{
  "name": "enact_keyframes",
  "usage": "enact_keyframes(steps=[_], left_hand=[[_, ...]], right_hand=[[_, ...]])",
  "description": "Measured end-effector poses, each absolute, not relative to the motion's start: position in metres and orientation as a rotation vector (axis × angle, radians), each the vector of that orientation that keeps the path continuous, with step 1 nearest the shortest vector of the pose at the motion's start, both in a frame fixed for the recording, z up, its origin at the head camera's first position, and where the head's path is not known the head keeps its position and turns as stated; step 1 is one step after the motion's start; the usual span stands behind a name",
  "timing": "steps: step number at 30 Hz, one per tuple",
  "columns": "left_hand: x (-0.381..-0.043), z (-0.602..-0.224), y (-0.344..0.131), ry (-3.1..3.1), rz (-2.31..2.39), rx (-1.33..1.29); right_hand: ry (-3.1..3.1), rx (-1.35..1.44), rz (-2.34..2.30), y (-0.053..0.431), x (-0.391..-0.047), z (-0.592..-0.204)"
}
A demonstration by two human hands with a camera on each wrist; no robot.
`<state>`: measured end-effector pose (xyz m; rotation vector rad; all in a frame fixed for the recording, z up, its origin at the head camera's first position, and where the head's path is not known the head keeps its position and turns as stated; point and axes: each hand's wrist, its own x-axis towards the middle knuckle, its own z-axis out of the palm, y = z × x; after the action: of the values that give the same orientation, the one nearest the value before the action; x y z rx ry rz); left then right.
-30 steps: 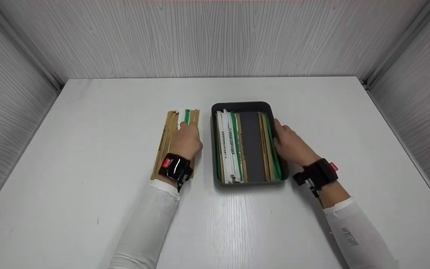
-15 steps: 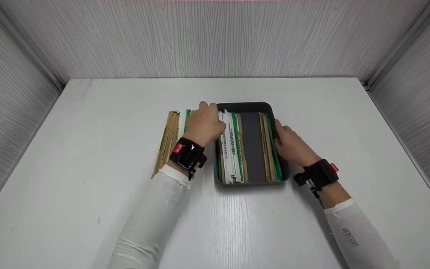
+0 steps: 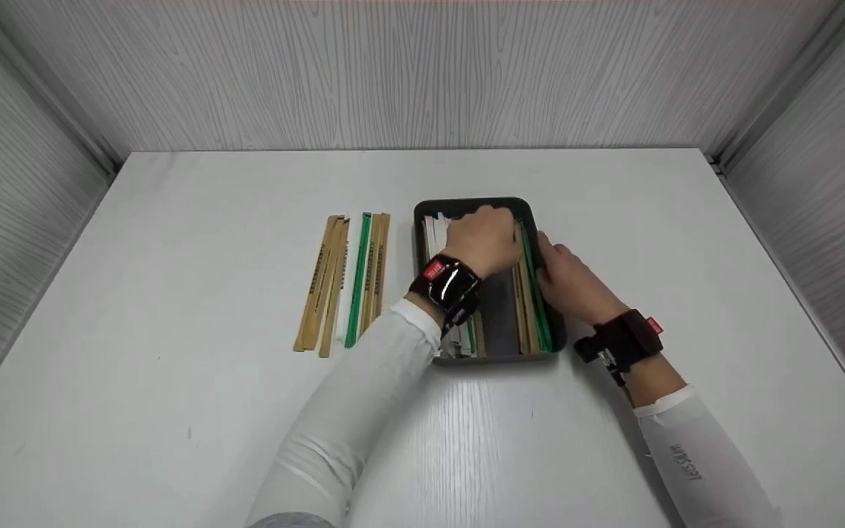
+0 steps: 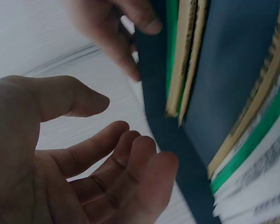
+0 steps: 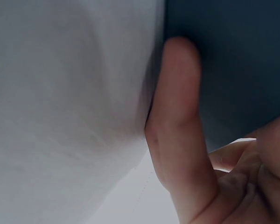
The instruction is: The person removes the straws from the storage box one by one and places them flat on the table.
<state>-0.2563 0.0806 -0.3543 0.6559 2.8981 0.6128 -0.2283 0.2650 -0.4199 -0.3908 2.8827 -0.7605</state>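
My left hand (image 3: pixel 485 242) is over the middle of a dark grey tray (image 3: pixel 496 358) in the head view. In the left wrist view its fingers curve loosely, with nothing between them and the thumb. The tray holds slim paper-wrapped packets: white packets (image 3: pixel 433 233) along the left, brown packets (image 3: pixel 524 312) and a green packet (image 3: pixel 540 323) along the right. Straight fingers of my right hand (image 3: pixel 580 286) rest against the tray's right outer wall, its thumb near the rim; the right wrist view shows a finger flat along that wall.
Left of the tray, a row of similar packets lies on the white table (image 3: pixel 173 293): brown packets (image 3: pixel 314 286), a white packet (image 3: pixel 343 293), a green packet (image 3: pixel 357 286) and more brown ones. Grey wood-grain panels (image 3: pixel 422 81) enclose the table at the back and sides.
My left hand has moved right, from above the packets on the table to above the tray, uncovering the loose row. My right hand has stayed against the tray's side.
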Motion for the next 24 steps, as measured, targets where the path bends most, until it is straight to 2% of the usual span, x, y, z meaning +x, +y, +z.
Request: enact_keyframes(steps=[10,24], left_hand=[[-0.261,-0.393,0.098,2.835,0.44,0.556],[-0.262,-0.398,0.101,2.83,0.364,0.586]], right_hand=[[2.867,-0.379,-0.768,0.266,-0.229,-0.42],[2.871,-0.395,-0.767,0.267,-0.229,-0.421]])
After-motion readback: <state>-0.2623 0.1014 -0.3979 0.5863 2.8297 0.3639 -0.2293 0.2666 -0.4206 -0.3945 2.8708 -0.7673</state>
